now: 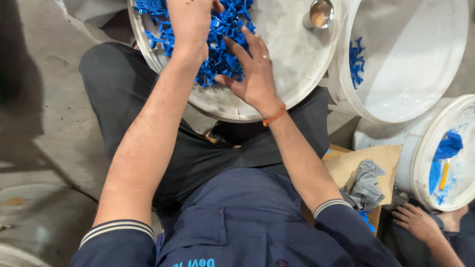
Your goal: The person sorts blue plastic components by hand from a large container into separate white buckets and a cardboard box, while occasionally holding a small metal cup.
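Head view is showing a person sitting on the floor and working both hands in a heap of small blue clips [222,44] lying in a shallow white tub [292,59] in front of the knees. The right hand [255,74] is lying flat on the heap with fingers spread, pinching nothing. The left hand [190,20] is resting deeper in the clips; its fingers are running off the top edge, so I cannot tell whether it is holding any.

The heap is crowding the near rim, so in my judgement a sweeping move could be pushing clips over onto the lap or floor. A small metal cup [319,13] is standing in the tub and could be knocked over. The clips' exact shape is hard to make out.
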